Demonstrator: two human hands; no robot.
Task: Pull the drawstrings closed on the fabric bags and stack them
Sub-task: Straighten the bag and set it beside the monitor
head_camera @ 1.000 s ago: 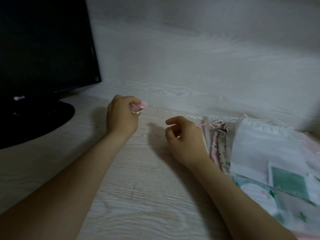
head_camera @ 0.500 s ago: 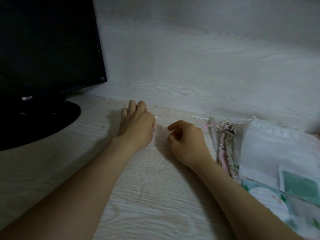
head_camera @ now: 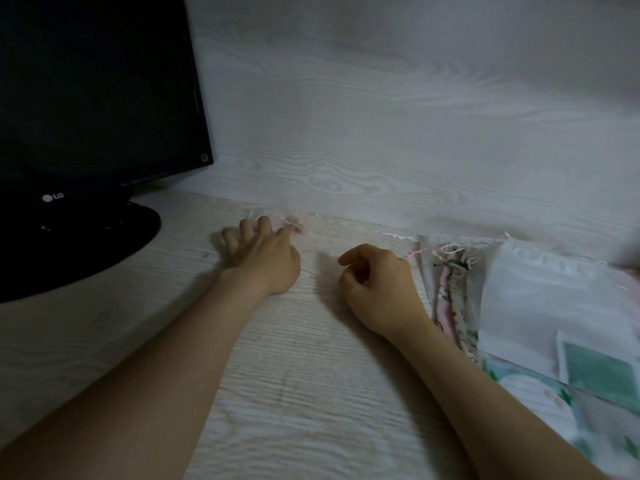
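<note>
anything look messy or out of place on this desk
The fabric bags on the right lie askew, fanned and overlapping rather than squared, their loose drawstrings tangled along the top edge. A small pink bunched piece sits apart from them by the left hand, too blurred to identify.

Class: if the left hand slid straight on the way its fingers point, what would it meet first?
The left hand would probably meet the small blurred pink bundle with strings at its fingertips first, then the pale wood-grain wall behind; depth is unclear.
</note>
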